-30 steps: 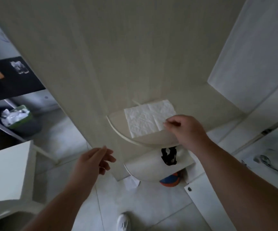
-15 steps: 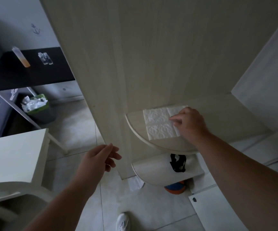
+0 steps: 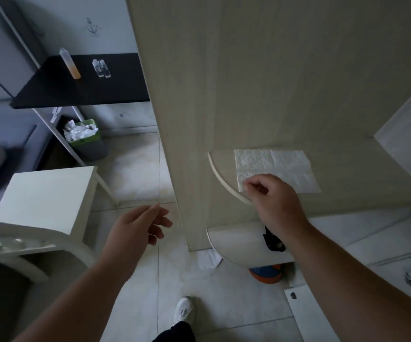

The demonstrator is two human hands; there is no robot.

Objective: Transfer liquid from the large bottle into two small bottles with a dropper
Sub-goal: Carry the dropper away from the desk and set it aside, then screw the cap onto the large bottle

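Since the frame half a sec ago your view has swung left, so the black surface (image 3: 81, 80) w/ the task gear shows more fully, and your right hand (image 3: 273, 201) has slid from the tissue's right side to its near-left corner. The tissue (image 3: 273, 166) lies flat on the upper corner shelf (image 3: 220, 174), and your right fingers (image 3: 251, 186) are curled onto that corner, thumb and index apparently pinching it, though the pinch itself is partly hidden. Your left hand (image 3: 135, 228) hangs in the air over the floor, fingers loose and slightly spread, holding nothing. The large bottle (image 3: 70, 62), w/ amber liquid low in it, stands on the black surface well away from you to the left; the two small bottles (image 3: 102, 68) stand side by side just right of it. No dropper is clear to me at this res. So the transfer proper hasn't begun; this looks like prep, fetching a tissue. Risks: a one-corner grip could tear the thin sheet or let it drop to the floor. Also, when you head back, your arm could clip the white stool (image 3: 44, 193) or bump the surface, and the tall narrow bottle would likely tip easily.
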